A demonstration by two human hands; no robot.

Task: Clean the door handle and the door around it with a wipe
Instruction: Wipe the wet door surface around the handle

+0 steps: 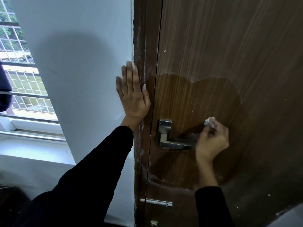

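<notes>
Your left hand lies flat with its fingers straight and close together. The palm presses on the white wall, right at the edge where the wall meets the dark brown wooden door frame. Your thumb reaches over onto the frame. Your arm wears a black sleeve.

Your right hand has its fingers curled, and they pinch a small white wipe. The wipe sticks out at your fingertips and touches the brown wooden door, just above the far end of the handle. This hand looks a bit blurry.

The square silver metal door handle sits on the door near its left edge. Its long bar points right, and your right hand covers the end of it.

A big darker, wet-looking patch spreads on the door around the handle. A window with white bars is far to the left.
</notes>
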